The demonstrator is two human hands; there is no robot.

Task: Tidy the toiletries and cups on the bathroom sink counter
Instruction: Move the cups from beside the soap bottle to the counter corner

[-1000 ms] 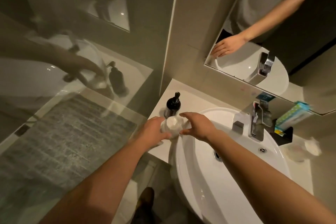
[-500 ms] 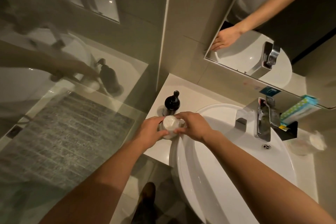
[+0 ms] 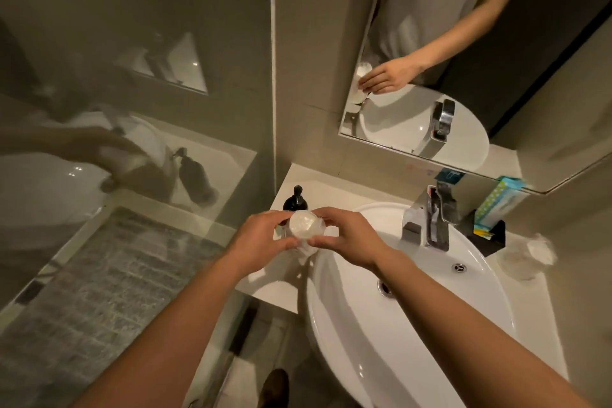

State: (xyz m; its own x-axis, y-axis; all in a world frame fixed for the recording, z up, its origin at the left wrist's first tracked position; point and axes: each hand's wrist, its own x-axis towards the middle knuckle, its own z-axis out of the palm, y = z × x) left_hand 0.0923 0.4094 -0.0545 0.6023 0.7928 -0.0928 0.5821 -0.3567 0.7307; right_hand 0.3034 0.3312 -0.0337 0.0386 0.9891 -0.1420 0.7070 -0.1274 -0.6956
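White cup (image 3: 303,225): wrapped in thin, crinkled clear film; pale and round as seen from above.
Cup axis: upright, long axis vertical, one round end facing the camera; whether that end is the mouth or the base cannot be told.
Cup position: at the left part of the table (image 3: 334,190), just beside the left rim of the sink (image 3: 414,334), directly in front of the pump bottle (image 3: 295,199). Contact with the table cannot be told.
Film: loose wrinkled excess hangs at the lower right of the cup.
Left hand (image 3: 261,242): grip curled on the cup's left side, thumb and fingers pinching its wall.
Right hand (image 3: 347,238): grip pinching the cup's right side, fingertips on the film.
Pump bottle: dark, upright, nozzle on top, close behind the cup.
Tap (image 3: 430,222): chrome, at the back of the sink.
Second cup (image 3: 526,257): also film-wrapped, blurred, on the table right of the sink, well apart from the hands.
Box (image 3: 498,205): teal, leaning in a black holder behind the tap.
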